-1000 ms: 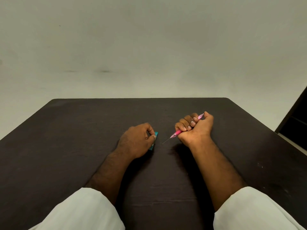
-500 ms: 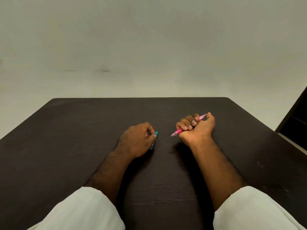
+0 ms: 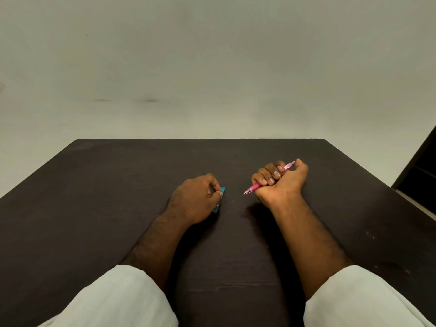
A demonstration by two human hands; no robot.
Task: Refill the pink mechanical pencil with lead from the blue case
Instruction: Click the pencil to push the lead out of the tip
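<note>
Because the left hand (image 3: 195,199) curls over it, the blue case (image 3: 222,190) shows only as a thin teal strip along the hand's inner edge, running from beside the thumb tip down toward the heel of the palm. Its lid and opening are hidden, and whether it is open or closed cannot be made out. That hand grips the case with bent fingers and thumb and holds it down on the dark table (image 3: 118,185). Just to the right, apart from the case, the right hand (image 3: 280,182) is closed in a fist around the pink pencil (image 3: 254,186). Most of the barrel is buried inside the curled fingers, so only the pink tip end below the fist and the pale rear end above it can be seen. The thumb tip sits at that rear end. The pencil slants, with its point aimed down and left toward the case. From the point a fine grey lead (image 3: 237,198) sticks out, faint against the tabletop, and its far end stops near the case without clearly touching it. Both forearms lie on the table, and the white sleeves (image 3: 113,300) are cut off by the lower edge of the view. A dark shape (image 3: 422,171) at the right edge is also cut off and cannot be identified.
</note>
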